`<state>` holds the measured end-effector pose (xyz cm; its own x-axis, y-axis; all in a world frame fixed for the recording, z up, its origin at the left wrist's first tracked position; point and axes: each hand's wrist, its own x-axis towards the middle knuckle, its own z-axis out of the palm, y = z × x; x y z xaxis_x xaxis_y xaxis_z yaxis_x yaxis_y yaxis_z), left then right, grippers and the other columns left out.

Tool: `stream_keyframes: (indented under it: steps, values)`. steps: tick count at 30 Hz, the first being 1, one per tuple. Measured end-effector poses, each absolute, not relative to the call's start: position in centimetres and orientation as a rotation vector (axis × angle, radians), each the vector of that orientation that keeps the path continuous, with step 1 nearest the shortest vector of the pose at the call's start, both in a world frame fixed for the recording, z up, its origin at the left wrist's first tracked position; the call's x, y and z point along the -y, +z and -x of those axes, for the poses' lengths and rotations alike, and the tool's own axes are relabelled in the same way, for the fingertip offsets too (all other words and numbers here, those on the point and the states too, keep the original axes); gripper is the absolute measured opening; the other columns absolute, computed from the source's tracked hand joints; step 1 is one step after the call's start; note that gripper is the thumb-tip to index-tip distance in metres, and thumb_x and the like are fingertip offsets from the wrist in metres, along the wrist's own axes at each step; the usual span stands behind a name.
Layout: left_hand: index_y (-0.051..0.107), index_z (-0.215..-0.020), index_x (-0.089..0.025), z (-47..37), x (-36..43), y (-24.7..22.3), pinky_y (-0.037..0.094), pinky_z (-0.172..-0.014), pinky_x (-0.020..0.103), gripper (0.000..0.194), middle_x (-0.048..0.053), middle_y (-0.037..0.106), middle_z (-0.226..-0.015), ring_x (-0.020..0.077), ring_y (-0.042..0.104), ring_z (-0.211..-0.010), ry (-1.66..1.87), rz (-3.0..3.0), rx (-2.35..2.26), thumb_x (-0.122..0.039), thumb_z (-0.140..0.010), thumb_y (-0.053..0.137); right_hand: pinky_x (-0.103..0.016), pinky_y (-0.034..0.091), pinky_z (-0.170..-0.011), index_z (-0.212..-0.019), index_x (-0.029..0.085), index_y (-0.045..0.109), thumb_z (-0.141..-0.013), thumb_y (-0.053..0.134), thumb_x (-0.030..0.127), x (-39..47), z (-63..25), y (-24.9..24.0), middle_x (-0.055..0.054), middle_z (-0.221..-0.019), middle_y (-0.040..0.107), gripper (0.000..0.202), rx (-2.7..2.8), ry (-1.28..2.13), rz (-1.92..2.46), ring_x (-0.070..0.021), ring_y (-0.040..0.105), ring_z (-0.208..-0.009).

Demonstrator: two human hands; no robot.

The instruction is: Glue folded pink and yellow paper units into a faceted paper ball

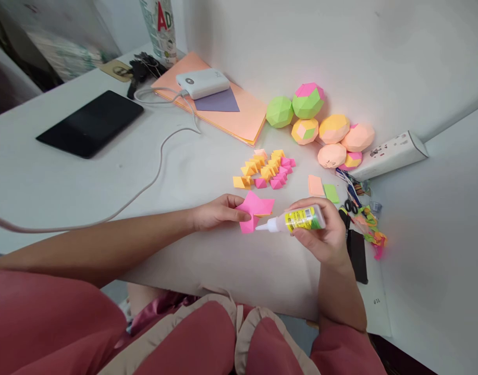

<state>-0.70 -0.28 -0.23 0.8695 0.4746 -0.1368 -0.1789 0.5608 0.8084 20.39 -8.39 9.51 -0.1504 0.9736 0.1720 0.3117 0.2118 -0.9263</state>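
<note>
Near the front of the table my left hand point(219, 212) pinches a pink folded-paper piece point(255, 204) with pointed flaps and a bit of orange at its right edge. My right hand point(327, 234) is wrapped round a glue bottle point(301, 219) with a yellow and green label. The bottle lies nearly level in the grip, its white nozzle pointing left. The nozzle tip is at the lower flap of the pink piece; whether it touches I cannot tell. Just beyond my hands sit several small folded paper units point(268, 169) in orange, pink and peach, set in rows.
Faceted paper balls point(308, 101) stand against the wall. Peach paper sheets point(239, 117) lie under a white power bank point(203, 83), whose cable point(160, 156) runs left past a black tablet point(90, 124). Small paper squares point(316, 185), scissors point(350, 206) and paper scraps point(374, 229) lie at right.
</note>
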Motion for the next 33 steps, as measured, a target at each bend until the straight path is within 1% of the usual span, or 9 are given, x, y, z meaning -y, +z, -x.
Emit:
stream_keyframes:
  steps: [3,5,9,13,15,20,27,33]
  values:
    - [0.071,-0.079,-0.014,0.7,0.2,-0.3,0.047,-0.073,0.028,0.012,0.004,0.069,-0.080,0.0165,0.060,-0.074,0.407,-0.898,-0.354,-0.021,-0.071,0.067,-0.031,0.051,-0.057,-0.101,0.023,0.053,-0.076,0.066,0.026,7.7,-20.9,9.0,-0.003,-0.090,0.061,0.029,1.484,1.096,1.233,-0.0136,0.058,-0.062]
    - [0.071,-0.077,-0.014,0.7,0.2,-0.3,0.046,-0.071,0.027,0.010,0.003,0.068,-0.076,0.0153,0.060,-0.071,0.407,-0.896,-0.357,-0.021,-0.070,0.067,-0.031,0.051,-0.055,-0.101,0.023,0.052,-0.076,0.065,0.027,7.4,-21.1,8.7,-0.002,-0.088,0.061,0.028,1.430,1.122,1.213,-0.0131,0.058,-0.060]
    - [0.071,-0.074,-0.015,0.7,0.1,-0.1,0.046,-0.069,0.025,0.008,0.002,0.068,-0.072,0.0139,0.059,-0.068,0.401,-0.892,-0.365,-0.021,-0.070,0.068,-0.031,0.052,-0.059,-0.101,0.024,0.052,-0.075,0.066,0.024,7.4,-20.9,8.7,-0.003,-0.092,0.061,0.030,1.462,1.063,1.194,-0.0157,0.060,-0.072]
    - [0.072,-0.074,-0.015,0.6,0.1,-0.2,0.046,-0.072,0.027,0.008,0.002,0.068,-0.074,0.0151,0.060,-0.071,0.400,-0.887,-0.374,-0.020,-0.070,0.067,-0.034,0.052,-0.075,-0.103,0.023,0.053,-0.074,0.066,0.018,8.0,-20.2,9.1,-0.005,-0.099,0.062,0.032,1.630,0.952,1.186,-0.0189,0.061,-0.088]
    - [0.071,-0.072,-0.015,0.6,0.1,-0.2,0.046,-0.072,0.027,0.007,0.002,0.068,-0.072,0.0150,0.059,-0.071,0.402,-0.880,-0.370,-0.020,-0.071,0.067,-0.036,0.050,-0.080,-0.105,0.023,0.053,-0.073,0.067,0.015,8.2,-20.1,9.3,-0.006,-0.101,0.062,0.035,1.703,0.900,1.176,-0.0201,0.060,-0.093]
    - [0.071,-0.072,-0.015,0.6,0.2,-0.1,0.046,-0.073,0.027,0.008,0.002,0.068,-0.075,0.0152,0.060,-0.073,0.399,-0.855,-0.362,-0.021,-0.071,0.067,-0.036,0.049,-0.080,-0.105,0.023,0.053,-0.071,0.068,0.012,8.4,-20.0,9.5,-0.006,-0.101,0.063,0.039,1.781,0.849,1.181,-0.0208,0.060,-0.093]
    - [0.071,-0.072,-0.014,0.6,0.2,-0.3,0.046,-0.070,0.027,0.009,0.003,0.067,-0.073,0.0150,0.059,-0.070,0.400,-0.857,-0.378,-0.022,-0.071,0.067,-0.037,0.048,-0.083,-0.106,0.023,0.053,-0.070,0.068,0.010,8.4,-20.0,9.3,-0.007,-0.102,0.062,0.041,1.785,0.794,1.178,-0.0212,0.060,-0.095]
    - [0.071,-0.074,-0.014,0.7,0.2,-0.2,0.047,-0.071,0.027,0.008,0.003,0.067,-0.075,0.0148,0.059,-0.072,0.394,-0.852,-0.372,-0.020,-0.072,0.066,-0.036,0.049,-0.080,-0.106,0.023,0.053,-0.070,0.068,0.010,8.5,-20.0,9.4,-0.007,-0.101,0.062,0.041,1.804,0.807,1.182,-0.0206,0.060,-0.093]
